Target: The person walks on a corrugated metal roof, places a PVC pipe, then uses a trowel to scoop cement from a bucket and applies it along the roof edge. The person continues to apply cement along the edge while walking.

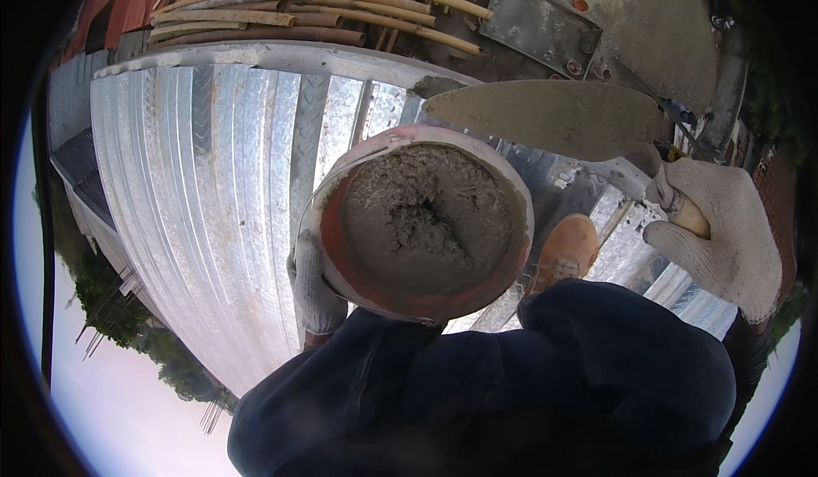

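Note:
A round, red-lined bucket point(339, 252) of wet grey mortar point(439, 221), with a wire handle, sits in the middle of my view above my dark-trousered knees. My gloved left hand point(317, 285) grips its left side, fingers partly hidden behind it. My gloved right hand point(716, 238), at the right, is closed round the wooden handle of a mortar-coated trowel point(554, 119). The long blade is held beyond the bucket's far rim, pointing left. My brown boot point(567, 247) shows on the metal sheeting right of the bucket.
Ribbed metal sheets point(204, 204) spread underfoot, bordered by a concrete edge point(221, 52). Beyond it lie stacked bamboo poles point(383, 8), a grey mixing tray point(537, 25) and a red corrugated panel point(123, 8). Sky, trees and protruding rods show past the sheeting at lower left.

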A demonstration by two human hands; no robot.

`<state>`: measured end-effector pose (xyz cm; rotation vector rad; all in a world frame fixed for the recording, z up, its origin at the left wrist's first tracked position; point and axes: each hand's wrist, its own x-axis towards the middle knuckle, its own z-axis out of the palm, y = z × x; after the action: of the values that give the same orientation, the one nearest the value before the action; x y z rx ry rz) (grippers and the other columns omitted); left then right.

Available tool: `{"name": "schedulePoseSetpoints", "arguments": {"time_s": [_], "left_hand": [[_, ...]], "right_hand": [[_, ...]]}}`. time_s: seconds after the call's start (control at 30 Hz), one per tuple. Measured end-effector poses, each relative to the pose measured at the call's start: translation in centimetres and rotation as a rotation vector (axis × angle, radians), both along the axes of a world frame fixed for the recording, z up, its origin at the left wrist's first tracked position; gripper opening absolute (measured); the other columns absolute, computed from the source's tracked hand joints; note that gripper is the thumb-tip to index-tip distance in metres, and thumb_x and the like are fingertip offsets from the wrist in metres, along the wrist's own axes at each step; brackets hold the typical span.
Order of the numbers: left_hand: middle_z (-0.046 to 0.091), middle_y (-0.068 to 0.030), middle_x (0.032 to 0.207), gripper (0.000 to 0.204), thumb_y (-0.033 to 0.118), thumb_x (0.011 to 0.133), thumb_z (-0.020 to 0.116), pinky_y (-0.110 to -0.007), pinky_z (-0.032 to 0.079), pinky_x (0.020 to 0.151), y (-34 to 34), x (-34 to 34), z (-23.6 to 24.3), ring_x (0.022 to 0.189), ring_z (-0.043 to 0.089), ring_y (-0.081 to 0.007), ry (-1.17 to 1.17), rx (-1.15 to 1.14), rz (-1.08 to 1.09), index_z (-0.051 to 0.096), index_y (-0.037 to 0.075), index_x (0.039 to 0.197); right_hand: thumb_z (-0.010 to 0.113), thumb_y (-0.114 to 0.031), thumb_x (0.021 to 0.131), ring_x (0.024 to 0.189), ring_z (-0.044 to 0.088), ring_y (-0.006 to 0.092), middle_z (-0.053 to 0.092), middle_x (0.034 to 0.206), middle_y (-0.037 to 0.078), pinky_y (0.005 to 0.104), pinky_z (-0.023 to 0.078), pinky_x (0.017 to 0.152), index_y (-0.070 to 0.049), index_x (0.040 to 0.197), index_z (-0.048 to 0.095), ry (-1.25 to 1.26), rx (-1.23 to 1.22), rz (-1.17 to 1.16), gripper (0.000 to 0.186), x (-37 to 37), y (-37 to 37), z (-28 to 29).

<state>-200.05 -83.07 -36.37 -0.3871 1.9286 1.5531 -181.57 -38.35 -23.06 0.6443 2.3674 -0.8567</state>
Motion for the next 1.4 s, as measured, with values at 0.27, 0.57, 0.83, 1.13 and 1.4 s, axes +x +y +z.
{"name": "schedulePoseSetpoints", "arguments": {"time_s": [0.27, 0.57, 0.83, 1.13, 1.4], "left_hand": [[0.073, -0.0072, 0.11, 0.041, 0.037, 0.114, 0.059, -0.031, 0.055, 0.089, 4.7, -0.2, 4.4, 0.1, 0.068, -0.0147, -0.063, 0.171, -0.174, 0.069, -0.001, 0.125], [0.073, -0.0076, 0.107, 0.041, 0.039, 0.114, 0.061, -0.03, 0.055, 0.085, 5.4, 0.3, 5.3, 0.095, 0.069, -0.0141, -0.065, 0.172, -0.306, 0.069, 0.0, 0.122], [0.072, -0.0055, 0.108, 0.041, 0.04, 0.113, 0.063, -0.03, 0.056, 0.086, 5.0, -0.3, 4.9, 0.096, 0.068, -0.0131, -0.037, 0.192, -0.337, 0.068, 0.001, 0.124], [0.071, -0.0109, 0.126, 0.046, 0.044, 0.116, 0.056, -0.036, 0.057, 0.101, 0.4, -4.7, -0.8, 0.115, 0.068, -0.0183, 0.038, 0.233, -0.144, 0.068, 0.003, 0.132], [0.068, -0.0151, 0.141, 0.06, 0.048, 0.116, 0.052, -0.04, 0.053, 0.11, 0.6, -5.7, -3.0, 0.125, 0.066, -0.0248, -0.003, 0.192, -0.034, 0.061, -0.002, 0.146]], "right_hand": [[0.085, -0.036, 0.087, 0.067, 0.072, 0.0303, 0.071, 0.075, 0.013, 0.0434, 0.054, 0.065, -0.004, 0.101, 0.076, -0.254, -0.015, 0.175, 0.036, 1.6, -4.6, 3.6], [0.067, -0.052, 0.107, 0.075, 0.069, 0.0277, 0.068, 0.082, 0.011, 0.0416, 0.057, 0.072, -0.005, 0.101, 0.074, -0.16, -0.605, 0.039, 0.048, 4.9, -9.3, -2.3], [0.076, -0.037, 0.098, 0.074, 0.073, 0.0321, 0.072, 0.082, 0.017, 0.0435, 0.057, 0.07, -0.003, 0.106, 0.074, -0.044, -0.545, 0.014, 0.036, 5.4, -11.0, -4.4], [0.079, -0.038, 0.099, 0.07, 0.071, 0.0267, 0.072, 0.081, 0.013, 0.0388, 0.056, 0.068, -0.004, 0.104, 0.076, 0.056, -0.644, 0.043, 0.034, 8.2, -7.7, -5.1], [0.083, -0.026, 0.09, 0.065, 0.065, 0.0209, 0.069, 0.076, 0.012, 0.039, 0.055, 0.065, -0.002, 0.101, 0.077, -0.005, -0.33, -0.138, 0.027, 15.8, -1.0, -3.8]]}}
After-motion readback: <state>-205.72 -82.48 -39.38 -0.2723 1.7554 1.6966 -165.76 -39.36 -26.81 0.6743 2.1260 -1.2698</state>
